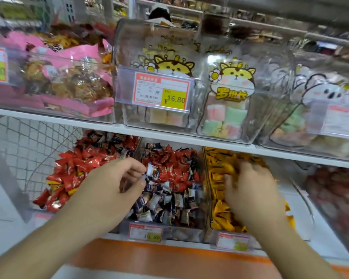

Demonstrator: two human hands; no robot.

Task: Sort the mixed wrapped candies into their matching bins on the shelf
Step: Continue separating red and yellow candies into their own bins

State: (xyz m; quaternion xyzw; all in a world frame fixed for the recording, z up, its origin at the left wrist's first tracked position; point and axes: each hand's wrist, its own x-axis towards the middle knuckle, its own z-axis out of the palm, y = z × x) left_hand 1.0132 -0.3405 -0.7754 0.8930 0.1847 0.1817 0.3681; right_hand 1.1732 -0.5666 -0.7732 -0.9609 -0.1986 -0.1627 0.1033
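Observation:
Three clear bins sit on the lower shelf. The left bin [40, 216] is piled with red wrapped candies [73, 168]. The middle bin [181, 232] holds red candies at the back and dark-and-white ones [165, 204] in front. The right bin [208, 198] holds yellow-orange candies [220, 172]. My left hand [113, 184] hovers between the left and middle bins and pinches a small dark-and-white candy [152, 170] at its fingertips. My right hand [252, 186] lies palm down in the yellow candies with its fingers dug into them; whether it holds one is hidden.
The upper shelf [169, 135] carries clear bins of pink snack bags [69, 77], marshmallow packs with a cat drawing [230, 93] and price tags [161, 91]. Another bin with reddish candies [336, 202] stands at the far right. An orange band [169, 256] runs along the shelf's front.

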